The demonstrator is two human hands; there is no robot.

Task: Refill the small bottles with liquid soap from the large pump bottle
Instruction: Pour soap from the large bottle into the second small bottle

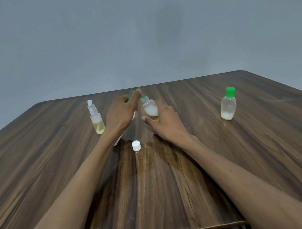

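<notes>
Now: both hands at mid-table, small bottle under the pump spout.
Left hand [122, 113] curls over the green pump head [130, 99], pump bottle [119, 138] mostly hidden behind it. Right hand [166, 124] grips the open small bottle [150, 108], tilted toward the spout. White cap [136, 145] lies loose in front. Spray bottle [96, 120] left, green-capped bottle [228, 104] far right, both on the table [227, 162].

This looks like a plain room indoors, though which kind is hard to tell. A bare grey wall [137, 31] fills the top of the frame. Below it stands a brown wooden desk [226, 153] holding small bottles.
</notes>
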